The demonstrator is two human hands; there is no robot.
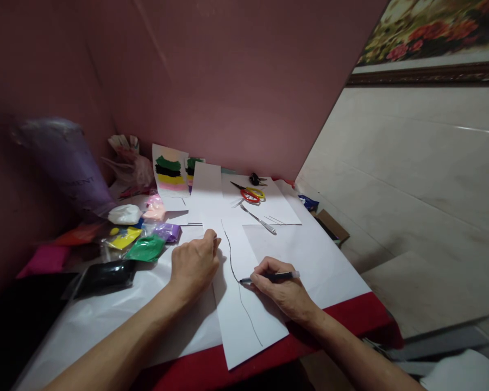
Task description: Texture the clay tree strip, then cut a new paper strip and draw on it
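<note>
A long white paper strip (244, 326) lies lengthwise before me, its near end over the table's red edge. Down it runs a wavy line, darker and thicker in its upper part, thin below. My right hand (283, 288) grips a black marker pen (279, 276), the tip touching the line about midway. On the strip's left edge rests my left hand (195, 263), fingers curled closed; a small dark bit shows at the fingertips, too small to name. Beyond the hands lie a fork (258, 219) and red-and-yellow scissors (250, 193).
Bags of coloured clay, among them green (146, 248), black (105, 278) and white (124, 214), crowd the left side. A purple cylinder-like bag (65, 163) stands behind them. Painted cards (170, 171) lean at the pink wall (228, 81). Keys (256, 178) lie on white sheets at the back.
</note>
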